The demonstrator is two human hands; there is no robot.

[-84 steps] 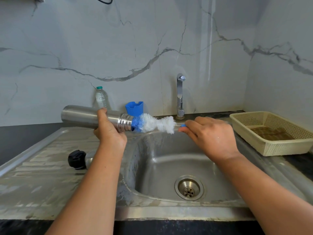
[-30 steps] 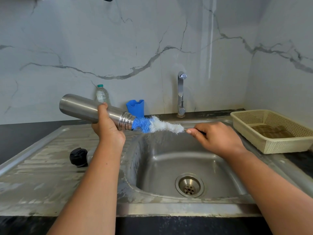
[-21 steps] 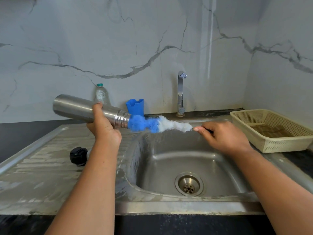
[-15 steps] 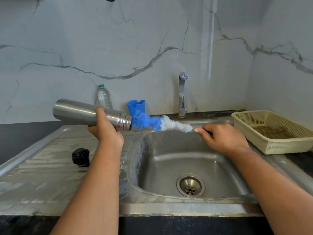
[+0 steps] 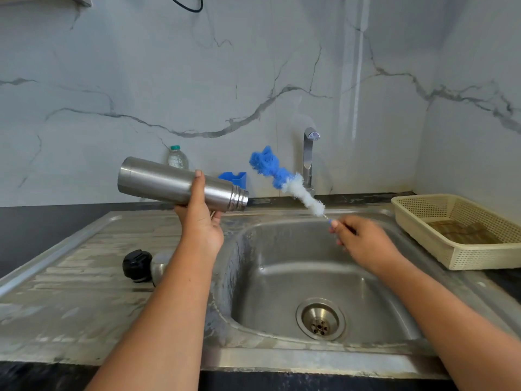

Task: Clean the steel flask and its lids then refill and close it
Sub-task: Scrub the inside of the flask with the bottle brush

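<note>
1. Down and left of the left-hand grip, a black lid [image 5: 137,266] lies on the drainboard [image 5: 70,292]. It sits just beside a steel cap [image 5: 159,267] that the forearm half hides. Both look light and easy to lift by the rim.
2. The left hand [image 5: 201,221] wraps the steel flask [image 5: 180,183] at mid-body, thumb up the near side and fingers curled behind. The flask lies nearly level in the air. Its base points left of the grip, and its open threaded mouth points right, tipped slightly down toward the sink [image 5: 282,277].
3. The flask is rigid, smooth steel and probably wet, so it is likely slippery. Empty, it should be light. The plain cylinder is the sound place to hold, leaving the threads free for the lids. Once refilled it will be heavier and will want a full wrap.
4. Right of the mouth and clear of it, the bottle brush [image 5: 284,180] slants blue tuft uppermost, with white bristles below. The right hand [image 5: 363,241] pinches the thin handle at its end, though blur hides the exact finger positions. The head is soft and the stem probably flexes, so a hold nearer the bristles would steer better.
5. Right of that hand, well apart, sits a cream basket [image 5: 462,261].
</note>
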